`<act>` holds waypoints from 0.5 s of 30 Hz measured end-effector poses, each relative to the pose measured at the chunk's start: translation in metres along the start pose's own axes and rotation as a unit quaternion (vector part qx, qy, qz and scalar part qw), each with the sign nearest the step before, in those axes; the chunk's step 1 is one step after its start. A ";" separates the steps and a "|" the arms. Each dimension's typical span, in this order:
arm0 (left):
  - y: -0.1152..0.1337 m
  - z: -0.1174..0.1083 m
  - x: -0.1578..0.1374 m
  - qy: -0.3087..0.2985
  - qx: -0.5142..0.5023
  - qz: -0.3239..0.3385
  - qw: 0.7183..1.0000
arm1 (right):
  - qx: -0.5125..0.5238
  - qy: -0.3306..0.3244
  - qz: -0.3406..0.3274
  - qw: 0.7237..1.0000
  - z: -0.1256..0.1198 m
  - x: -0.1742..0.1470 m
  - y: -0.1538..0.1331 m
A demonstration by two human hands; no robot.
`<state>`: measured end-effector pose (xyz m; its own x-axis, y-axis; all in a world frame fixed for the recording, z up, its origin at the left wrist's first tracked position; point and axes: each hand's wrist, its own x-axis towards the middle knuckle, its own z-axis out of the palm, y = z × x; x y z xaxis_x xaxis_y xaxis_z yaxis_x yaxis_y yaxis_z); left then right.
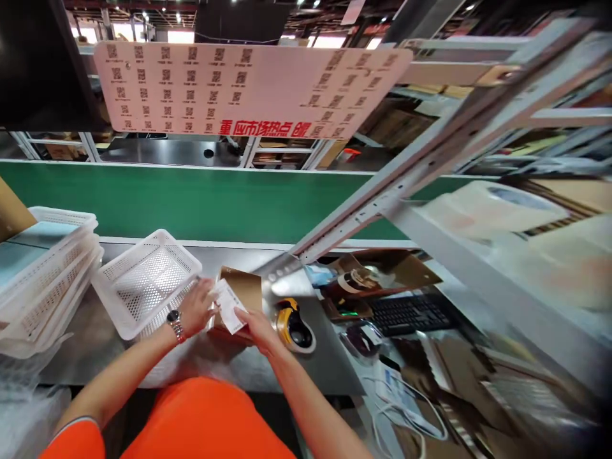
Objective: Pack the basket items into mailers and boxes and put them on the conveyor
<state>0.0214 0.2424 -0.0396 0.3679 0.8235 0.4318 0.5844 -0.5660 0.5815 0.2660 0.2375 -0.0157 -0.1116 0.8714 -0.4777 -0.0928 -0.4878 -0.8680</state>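
Note:
A white printed label (pixel 228 307) is held over the near side of a brown cardboard box (pixel 246 285) on the metal worktable. My right hand (pixel 258 328) pinches the label's right edge between thumb and fingers. At the label's left edge are the fingers of my left hand (pixel 197 308), which look closed on it, though blur hides the fingertips. A wristwatch (pixel 174 317) is on my left wrist. Just left of that hand lies a white perforated plastic basket (pixel 115 312). Right of the box sits a yellow and black tape dispenser (pixel 295 326).
Stacked white baskets (pixel 88 255) stand at the left. A green conveyor belt (pixel 215 197) runs behind the table, below a board of printed codes (pixel 282 83). A slanted metal post (pixel 354 220) rises at right, near a keyboard (pixel 411 313), cables and cardboard pieces.

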 end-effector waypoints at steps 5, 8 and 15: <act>0.049 0.037 0.003 0.007 -0.378 -0.371 0.848 | 0.132 0.035 -0.024 0.990 0.005 -0.026 0.015; 0.077 0.055 0.004 -0.026 -0.489 -0.447 0.749 | 0.154 0.023 -0.034 0.987 0.005 -0.042 0.022; 0.100 0.061 0.008 0.038 -0.477 -0.477 0.737 | 0.185 0.031 -0.014 0.982 -0.031 -0.073 0.030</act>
<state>0.1267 0.1950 -0.0198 0.0553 0.8802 -0.4715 -0.2376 0.4702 0.8500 0.3020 0.1610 -0.0115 -0.0440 0.8810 -0.4710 -0.4487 -0.4387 -0.7786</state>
